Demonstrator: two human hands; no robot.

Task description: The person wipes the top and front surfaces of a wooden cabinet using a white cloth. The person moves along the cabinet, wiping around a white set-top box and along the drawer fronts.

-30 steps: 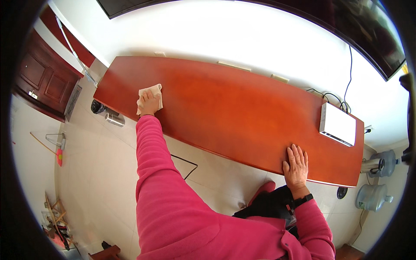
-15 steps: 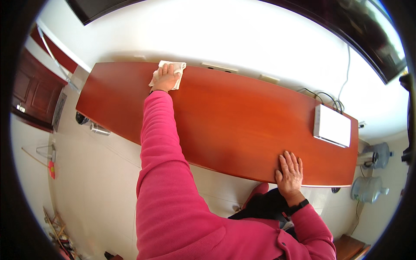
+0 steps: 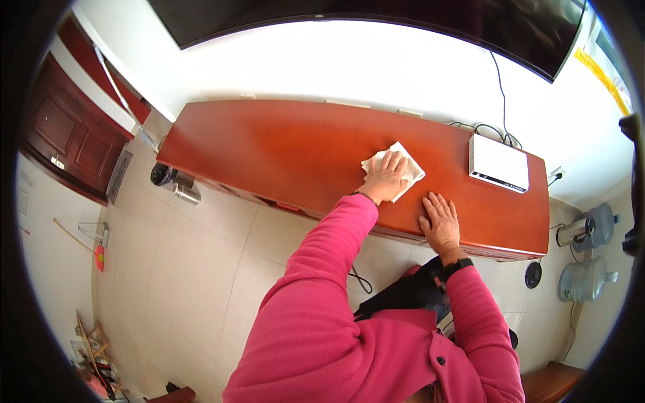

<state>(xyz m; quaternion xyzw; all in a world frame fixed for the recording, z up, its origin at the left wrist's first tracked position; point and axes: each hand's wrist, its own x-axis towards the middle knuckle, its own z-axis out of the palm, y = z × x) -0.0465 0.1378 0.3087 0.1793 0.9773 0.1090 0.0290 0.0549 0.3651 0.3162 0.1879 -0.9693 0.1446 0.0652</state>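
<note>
My left hand (image 3: 387,177) bears down on a white cloth (image 3: 411,176) that lies on the reddish-brown top of a long wooden cabinet (image 3: 282,148). Its fingers are slightly bent over the cloth, whose edges stick out around them. Close to the cabinet's front edge, my right hand (image 3: 440,223) rests palm down on the bare wood, fingers stretched out and nothing in it. The cloth is a short way left of and beyond that hand.
A white set-top box (image 3: 498,163) sits on the cabinet's right part, with black cables (image 3: 500,136) behind it. A wall-mounted television (image 3: 376,20) hangs above. Large water bottles (image 3: 583,279) stand at right. A steel flask (image 3: 186,193) is on the floor at left.
My left hand has brought the cloth from the cabinet's far left part to its middle right, nearer my right hand. The right hand stays on the wood; the view has shifted.
</note>
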